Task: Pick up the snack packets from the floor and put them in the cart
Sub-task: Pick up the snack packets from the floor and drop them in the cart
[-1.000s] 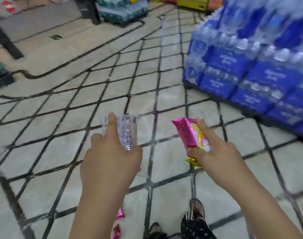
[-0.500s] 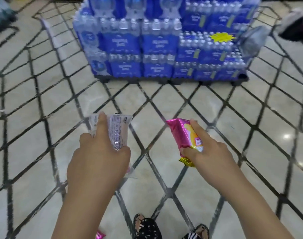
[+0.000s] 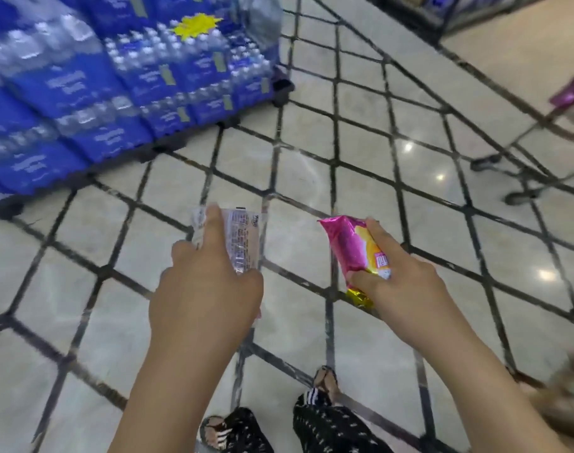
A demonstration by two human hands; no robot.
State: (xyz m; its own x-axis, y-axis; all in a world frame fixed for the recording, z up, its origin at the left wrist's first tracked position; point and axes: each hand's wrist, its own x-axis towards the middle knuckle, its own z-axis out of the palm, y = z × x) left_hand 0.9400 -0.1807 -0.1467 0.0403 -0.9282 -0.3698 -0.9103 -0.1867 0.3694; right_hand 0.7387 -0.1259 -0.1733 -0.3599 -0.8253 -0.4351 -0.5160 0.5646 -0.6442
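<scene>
Gripping one packet apiece, both hands hang out in front of the body, well above the floor. The left hand [image 3: 207, 299] curls round a clear packet [image 3: 243, 243], crinkled film printed with small text, with the forefinger stretched up its face. The right hand [image 3: 406, 289] pinches a pink packet [image 3: 351, 250], glossy foil with a yellow patch, pillow-shaped, its gold crimped end poking out below the thumb. The two packets are apart, neither touching the other. Beneath them spreads the floor [image 3: 292, 178], polished cream tile crossed by dark diagonal strips and shiny enough to carry spots of light. Sandalled feet [image 3: 325, 382] and black patterned trousers [image 3: 331, 429] show at the bottom edge. Back on the left, packs of water bottles [image 3: 83, 93] in blue shrink-wrap are stacked on a dark pallet [image 3: 280, 89] whose corner juts toward the tiles. At the right edge stands the cart [image 3: 540, 148], a thin metal frame on small wheels [image 3: 485, 164], blurred, with something pink up in it that I cannot make out. A broad stretch of tile lies between pallet and cart.
</scene>
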